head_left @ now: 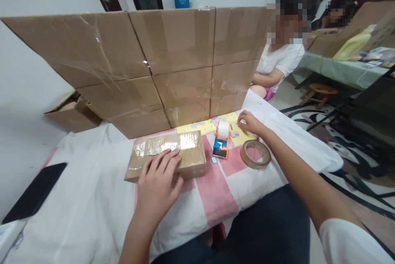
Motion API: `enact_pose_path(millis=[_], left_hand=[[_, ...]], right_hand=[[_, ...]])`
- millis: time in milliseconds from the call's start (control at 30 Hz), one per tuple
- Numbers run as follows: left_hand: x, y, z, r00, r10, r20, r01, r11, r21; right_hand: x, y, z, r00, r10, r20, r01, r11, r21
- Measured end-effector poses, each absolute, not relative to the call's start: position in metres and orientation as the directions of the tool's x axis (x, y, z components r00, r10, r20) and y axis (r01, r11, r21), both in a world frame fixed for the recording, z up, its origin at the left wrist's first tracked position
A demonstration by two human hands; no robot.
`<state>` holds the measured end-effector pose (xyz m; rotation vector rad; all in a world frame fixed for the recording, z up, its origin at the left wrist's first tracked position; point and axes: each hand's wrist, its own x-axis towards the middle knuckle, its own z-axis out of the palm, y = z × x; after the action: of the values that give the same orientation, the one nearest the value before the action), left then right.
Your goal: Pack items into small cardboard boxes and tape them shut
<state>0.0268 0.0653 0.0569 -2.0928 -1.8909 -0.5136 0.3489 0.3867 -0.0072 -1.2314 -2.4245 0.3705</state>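
Observation:
A small cardboard box (pixel 191 142) wrapped in shiny clear tape lies on the bed in front of me. My left hand (pixel 160 177) rests on its top and near side, fingers stretched out, thumb apart. Farther right, my right hand (pixel 249 123) is over the yellow patterned part of the cloth, its fingers loosely bent; I see nothing held in it. Close to its left is an orange and blue tape dispenser (pixel 221 140) with a white roll. A roll of brown tape (pixel 255 154) lies flat below my right wrist.
Behind the box stands a wide wall of stacked, taped cardboard boxes (pixel 182 58). An open carton (pixel 72 115) is at the left, and a black flat object (pixel 35 192) lies on the white bedsheet (pixel 89 198). A person (pixel 282 60) sits beyond the stack; another is farther right near a table (pixel 336 68).

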Motion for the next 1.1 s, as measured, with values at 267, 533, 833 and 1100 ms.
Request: enact_pose_path(millis=[267,533,833,1100], left_hand=[[0.028,0.066,0.058,0.078,0.885,0.459,0.994,-0.102,0.027],[0.032,0.064,0.060,0.058,0.897,0.438,0.997,-0.076,0.023],[0.036,0.060,0.057,0.029,0.888,0.460,0.997,-0.060,0.053],[0.036,0.065,0.053,-0.001,0.880,0.474,0.992,-0.060,0.112]], right_hand=[[0.328,0.301,0.033,-0.235,0.905,0.355,0.595,0.423,-0.684],[0.248,0.200,0.013,-0.344,0.902,0.261,0.347,0.381,-0.857],[0.227,0.193,0.000,-0.431,0.864,0.261,0.476,0.464,-0.747],[0.223,0.192,-0.003,-0.483,0.811,0.330,0.436,0.549,-0.713]])
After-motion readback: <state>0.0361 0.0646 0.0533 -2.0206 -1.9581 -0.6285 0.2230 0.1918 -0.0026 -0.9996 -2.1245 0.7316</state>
